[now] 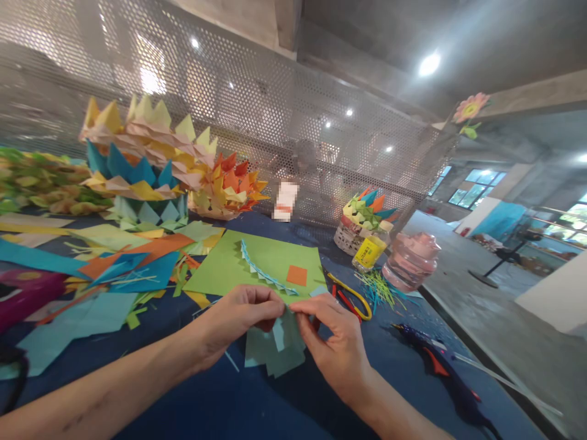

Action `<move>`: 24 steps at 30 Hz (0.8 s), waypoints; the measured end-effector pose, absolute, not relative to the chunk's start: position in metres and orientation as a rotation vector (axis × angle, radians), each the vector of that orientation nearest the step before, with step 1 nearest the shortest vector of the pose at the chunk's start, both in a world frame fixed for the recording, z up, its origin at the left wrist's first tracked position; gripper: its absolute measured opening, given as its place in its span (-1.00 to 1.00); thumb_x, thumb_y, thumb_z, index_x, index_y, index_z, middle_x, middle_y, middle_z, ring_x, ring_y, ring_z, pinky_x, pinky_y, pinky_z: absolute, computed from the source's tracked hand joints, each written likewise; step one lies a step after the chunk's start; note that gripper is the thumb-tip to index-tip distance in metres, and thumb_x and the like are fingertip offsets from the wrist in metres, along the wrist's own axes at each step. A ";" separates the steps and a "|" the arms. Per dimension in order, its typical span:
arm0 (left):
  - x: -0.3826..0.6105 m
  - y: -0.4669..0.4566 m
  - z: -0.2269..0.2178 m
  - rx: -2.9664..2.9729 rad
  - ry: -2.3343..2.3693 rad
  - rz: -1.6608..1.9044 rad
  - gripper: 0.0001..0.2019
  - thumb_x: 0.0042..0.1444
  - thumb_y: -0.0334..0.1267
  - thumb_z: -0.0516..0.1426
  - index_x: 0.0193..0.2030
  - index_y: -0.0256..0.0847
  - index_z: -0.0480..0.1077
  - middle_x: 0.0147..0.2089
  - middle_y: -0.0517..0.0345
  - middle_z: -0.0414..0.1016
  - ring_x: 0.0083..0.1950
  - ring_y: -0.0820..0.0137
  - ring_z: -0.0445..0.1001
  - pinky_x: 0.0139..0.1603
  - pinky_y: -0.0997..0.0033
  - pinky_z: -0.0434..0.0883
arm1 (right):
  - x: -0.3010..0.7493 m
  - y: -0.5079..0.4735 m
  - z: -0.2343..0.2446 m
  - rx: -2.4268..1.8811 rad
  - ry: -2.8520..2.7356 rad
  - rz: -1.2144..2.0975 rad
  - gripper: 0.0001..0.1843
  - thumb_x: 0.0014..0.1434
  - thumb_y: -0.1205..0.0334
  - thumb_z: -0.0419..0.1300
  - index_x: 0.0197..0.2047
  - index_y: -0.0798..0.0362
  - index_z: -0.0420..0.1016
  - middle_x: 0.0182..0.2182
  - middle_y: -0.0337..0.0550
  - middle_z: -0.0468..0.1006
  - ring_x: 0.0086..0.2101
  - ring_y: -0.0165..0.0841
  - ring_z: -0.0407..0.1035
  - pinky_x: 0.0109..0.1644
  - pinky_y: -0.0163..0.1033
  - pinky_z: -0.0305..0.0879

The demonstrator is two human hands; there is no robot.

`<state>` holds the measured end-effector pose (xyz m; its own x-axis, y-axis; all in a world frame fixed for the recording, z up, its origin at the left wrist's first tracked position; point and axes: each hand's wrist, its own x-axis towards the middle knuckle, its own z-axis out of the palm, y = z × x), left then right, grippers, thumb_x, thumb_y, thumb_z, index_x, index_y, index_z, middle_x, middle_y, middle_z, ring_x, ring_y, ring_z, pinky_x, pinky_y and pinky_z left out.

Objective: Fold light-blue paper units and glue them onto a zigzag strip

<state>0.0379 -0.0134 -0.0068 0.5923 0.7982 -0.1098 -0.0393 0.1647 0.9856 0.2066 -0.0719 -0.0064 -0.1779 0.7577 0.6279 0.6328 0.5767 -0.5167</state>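
Note:
My left hand (251, 311) and my right hand (332, 333) meet fingertip to fingertip at the front edge of the green sheet. Both pinch a small light blue piece of paper (279, 334) between thumb and fingers, most of it covered by the fingertips. Below them lie several pale blue-green paper squares (275, 357), overlapping on the dark blue tabletop. Just beyond my fingers, a curved light blue strip of folded paper points (257, 269) rests on the green sheet (220, 256). A small orange paper square (297, 275) lies beside that strip.
Scissors (362, 299) with yellow and red handles and a glue gun (440, 354) lie to the right. A yellow-labelled bottle (367, 252) and a pink bottle (410, 263) stand behind. Folded paper crowns (142, 174) and paper scraps (132, 263) fill the left.

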 end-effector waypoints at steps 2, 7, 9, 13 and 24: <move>0.037 -0.014 -0.007 1.266 0.730 0.676 -0.85 -0.08 -0.21 0.17 -0.51 -0.26 0.38 -0.54 0.29 0.26 -0.45 0.50 0.21 -0.34 0.49 0.18 | 0.207 -0.073 -0.005 -1.113 -1.917 0.140 -0.78 0.13 0.44 0.13 -0.21 0.00 0.54 -0.38 -0.16 0.52 -0.34 -0.36 0.38 -0.25 -0.27 0.34; 0.035 -0.014 -0.008 1.265 0.689 0.642 -0.77 -0.05 -0.13 0.18 -0.50 -0.28 0.38 -0.53 0.24 0.30 -0.43 0.47 0.26 -0.32 0.46 0.20 | 0.209 -0.071 -0.004 -1.074 -1.977 0.055 -0.74 0.14 0.46 0.13 -0.16 -0.01 0.54 -0.36 -0.13 0.52 -0.31 -0.34 0.37 -0.21 -0.24 0.34; 0.035 -0.013 -0.007 1.252 0.697 0.630 -0.76 -0.05 -0.12 0.19 -0.51 -0.28 0.37 -0.53 0.25 0.30 -0.44 0.48 0.25 -0.34 0.47 0.19 | 0.210 -0.071 -0.004 -1.050 -2.002 0.021 -0.72 0.14 0.48 0.12 -0.14 0.00 0.53 -0.36 -0.12 0.52 -0.31 -0.35 0.36 -0.20 -0.24 0.34; 0.037 -0.014 -0.006 1.251 0.708 0.633 -0.75 -0.06 -0.12 0.19 -0.53 -0.28 0.36 -0.55 0.26 0.30 -0.46 0.50 0.22 -0.35 0.49 0.18 | 0.211 -0.071 -0.005 -1.036 -2.052 -0.040 -0.69 0.15 0.49 0.12 -0.11 -0.01 0.52 -0.35 -0.11 0.51 -0.30 -0.34 0.34 -0.19 -0.22 0.33; 0.037 -0.015 -0.004 1.439 0.773 0.701 -0.79 -0.05 -0.16 0.13 -0.57 -0.25 0.33 -0.60 0.31 0.22 -0.49 0.51 0.18 -0.42 0.51 0.15 | 0.209 -0.073 -0.004 -1.093 -2.022 0.071 -0.79 0.17 0.44 0.09 -0.18 0.03 0.49 -0.33 -0.12 0.50 -0.28 -0.34 0.33 -0.15 -0.23 0.30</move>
<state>0.0372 -0.0154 -0.0044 0.5845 0.8103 -0.0415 0.0387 0.0233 0.9990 0.2091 -0.0732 -0.0042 -0.2893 0.7195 0.6314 0.6731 0.6219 -0.4002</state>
